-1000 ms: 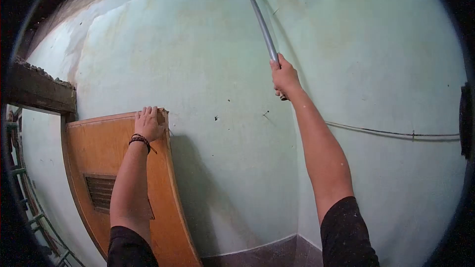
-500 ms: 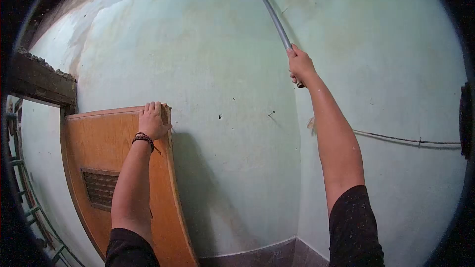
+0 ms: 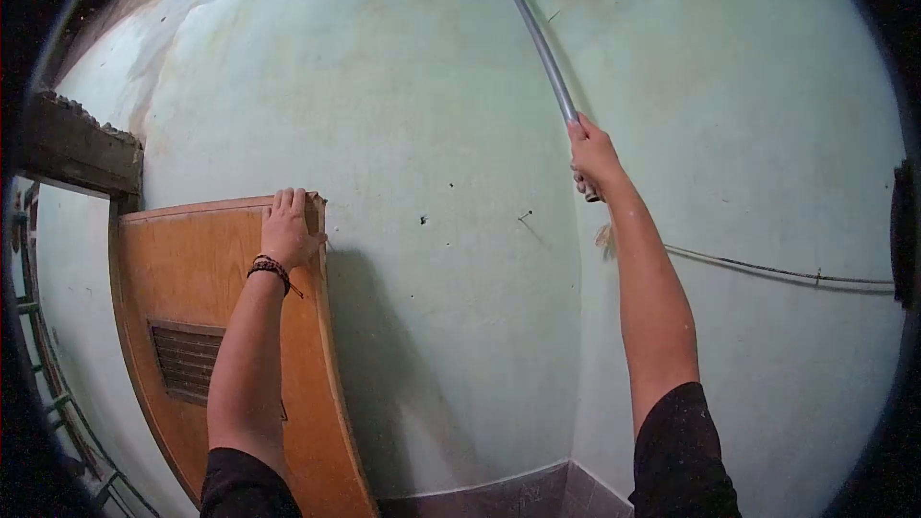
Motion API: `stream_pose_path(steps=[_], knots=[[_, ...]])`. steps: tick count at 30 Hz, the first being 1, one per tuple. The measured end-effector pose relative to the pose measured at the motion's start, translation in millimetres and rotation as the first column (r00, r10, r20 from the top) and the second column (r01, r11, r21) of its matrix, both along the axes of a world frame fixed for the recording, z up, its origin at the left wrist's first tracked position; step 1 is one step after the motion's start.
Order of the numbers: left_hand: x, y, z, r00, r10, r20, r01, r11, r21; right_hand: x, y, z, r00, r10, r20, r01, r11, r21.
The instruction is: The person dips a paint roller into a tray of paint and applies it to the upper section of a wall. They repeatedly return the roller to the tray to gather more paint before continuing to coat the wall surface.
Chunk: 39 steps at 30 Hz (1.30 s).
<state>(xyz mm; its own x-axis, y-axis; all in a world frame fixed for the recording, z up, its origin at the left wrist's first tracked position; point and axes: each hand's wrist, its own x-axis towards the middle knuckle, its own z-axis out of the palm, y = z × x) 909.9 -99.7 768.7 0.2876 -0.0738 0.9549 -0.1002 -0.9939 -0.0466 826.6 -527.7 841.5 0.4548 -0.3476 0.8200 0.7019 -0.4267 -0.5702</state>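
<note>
My right hand (image 3: 595, 155) is wrapped round the lower end of a long grey pole (image 3: 537, 38), which slants up and left along the corner of the wall. Something yellow-green shows at the pole's top, cut off by the frame edge. My left hand (image 3: 288, 228), with a dark braided bracelet at the wrist, grips the top corner of an orange-brown wooden door (image 3: 216, 254), fingers over its upper edge. Low on the door sits a slatted vent (image 3: 182, 360).
Pale green walls (image 3: 432, 115) meet in a corner, with a nail (image 3: 525, 217) and small holes. A cable (image 3: 758, 269) runs along the right wall. A broken-topped beam (image 3: 82, 149) spans the doorway; green metal bars (image 3: 59, 401) stand at the far left.
My right hand and the pole have moved slightly down and right. The door and my left hand appear a little further left and up in view.
</note>
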Motion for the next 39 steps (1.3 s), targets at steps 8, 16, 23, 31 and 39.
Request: stream_pose_path(steps=[8,16,23,31,39], knots=[[-2,-1,-1,1.0,-0.014,-0.012,0.014,0.999,-0.036,-27,0,64,0.996,0.067,-0.062,-0.069,0.997,-0.019],[-2,-1,-3,1.0,-0.011,0.0,0.011,1.0,-0.014,-13,-15,-46,0.999,-0.048,-0.023,0.047,0.998,-0.044],[-6,1,-3,0.999,-0.039,0.018,0.039,0.999,-0.034,-35,-16,37,0.995,0.019,-0.101,-0.025,0.998,-0.059],[-10,0,0,0.997,-0.026,-0.076,0.022,0.998,-0.059,38,-47,-61,0.886,-0.307,0.347,0.389,0.9,-0.198],[-12,-1,-2,0.996,-0.056,-0.065,0.05,0.994,-0.102,-49,-14,-171,0.927,-0.147,-0.344,0.157,0.988,0.001]])
